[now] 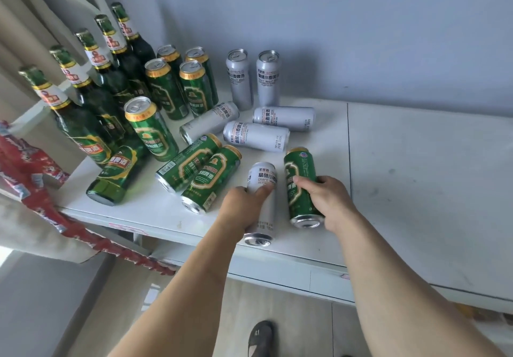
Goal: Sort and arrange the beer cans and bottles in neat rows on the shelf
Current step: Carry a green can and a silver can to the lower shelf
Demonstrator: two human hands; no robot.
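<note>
My left hand (244,208) has its fingers curled round a white can (261,204) lying on its side, thumb across the label. My right hand (330,204) is wrapped the same way round a green can (301,187) lying just beside it. Both cans sit near the front edge of the shelf (416,190), bases toward me, a grip that, I judge, lets me tip each upright in one turn.

Further in, two more green cans (200,170) and three white cans (256,136) lie toppled mid-shelf, and one bottle (116,176) lies down near the front-left corner. Toward the back edge, two white cans (254,79) stand upright together, green cans (177,84) stand in a cluster left of them, and bottles (91,79) stand in a row along the left edge. Sorting by kind looks partly done; I reckon each held can belongs with its standing group.
</note>
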